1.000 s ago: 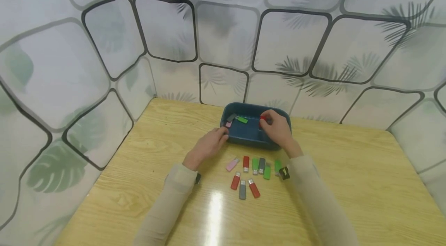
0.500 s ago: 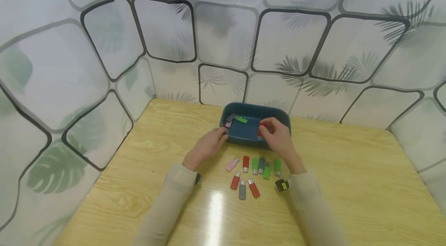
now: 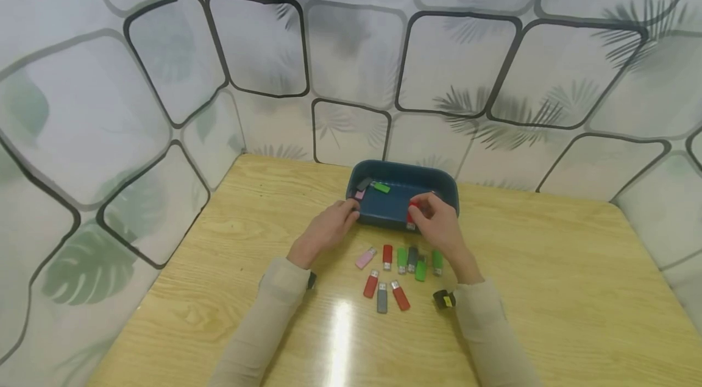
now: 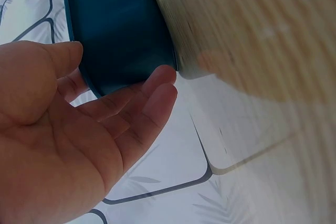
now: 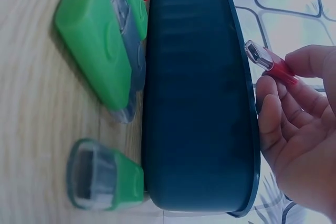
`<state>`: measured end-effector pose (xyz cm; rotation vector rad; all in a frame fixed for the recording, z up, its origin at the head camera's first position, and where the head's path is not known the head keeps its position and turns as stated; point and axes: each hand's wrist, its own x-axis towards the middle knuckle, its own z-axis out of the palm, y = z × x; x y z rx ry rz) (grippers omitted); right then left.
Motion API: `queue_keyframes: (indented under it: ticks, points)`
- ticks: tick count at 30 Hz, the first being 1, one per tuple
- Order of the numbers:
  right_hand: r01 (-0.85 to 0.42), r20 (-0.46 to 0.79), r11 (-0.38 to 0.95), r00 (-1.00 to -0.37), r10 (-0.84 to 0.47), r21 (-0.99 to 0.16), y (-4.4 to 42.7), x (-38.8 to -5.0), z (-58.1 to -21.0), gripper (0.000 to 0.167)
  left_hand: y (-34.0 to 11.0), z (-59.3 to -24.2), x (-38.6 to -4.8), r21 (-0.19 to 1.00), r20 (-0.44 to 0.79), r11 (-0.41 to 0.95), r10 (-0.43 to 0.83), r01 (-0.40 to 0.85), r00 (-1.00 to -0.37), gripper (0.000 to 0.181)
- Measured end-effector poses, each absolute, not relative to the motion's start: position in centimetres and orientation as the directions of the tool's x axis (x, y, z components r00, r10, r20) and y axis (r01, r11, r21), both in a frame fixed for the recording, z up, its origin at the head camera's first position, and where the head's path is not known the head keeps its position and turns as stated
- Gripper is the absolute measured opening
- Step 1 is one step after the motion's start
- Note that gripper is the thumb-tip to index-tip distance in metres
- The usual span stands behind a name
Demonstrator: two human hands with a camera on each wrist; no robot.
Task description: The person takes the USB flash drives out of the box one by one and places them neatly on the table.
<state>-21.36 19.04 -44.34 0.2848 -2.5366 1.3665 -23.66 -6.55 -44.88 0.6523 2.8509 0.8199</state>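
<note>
My right hand point(image 3: 441, 223) pinches a red USB stick point(image 3: 411, 216) between thumb and fingers over the front rim of a dark blue plastic bin point(image 3: 403, 177). Its metal plug point(image 5: 258, 55) points toward me. At the bin's left front corner my left hand point(image 3: 329, 230) grips the rim, thumb near the edge and fingers against the outer wall. Inside the bin, at its left end, lie a grey USB stick point(image 3: 364, 184), a green one point(image 3: 381, 188) and a pink one point(image 3: 359, 195). Something small near the right hand inside the bin is mostly hidden.
In front of the bin several USB sticks lie on the wooden table point(image 3: 247, 326), among them a pink stick point(image 3: 365, 258), a red stick point(image 3: 387, 256), a grey stick point(image 3: 382, 298) and a green stick point(image 3: 437, 262). A patterned wall covering point(image 3: 356, 52) stands behind.
My right hand has drawn the red USB stick toward me, from inside the bin to above its front rim. The left hand has stayed at the bin's corner.
</note>
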Motion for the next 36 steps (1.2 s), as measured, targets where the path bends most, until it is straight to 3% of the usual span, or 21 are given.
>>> queue_keyframes:
  ticks: [36]
  points:
    - [-0.306, 0.308, 0.564, -0.947, -0.094, -0.767, 19.56, -20.69, -44.65, 0.014, -6.47, -44.99, -23.58, 0.520, 0.033, 0.760, 0.438, 0.390, -0.898, 0.025]
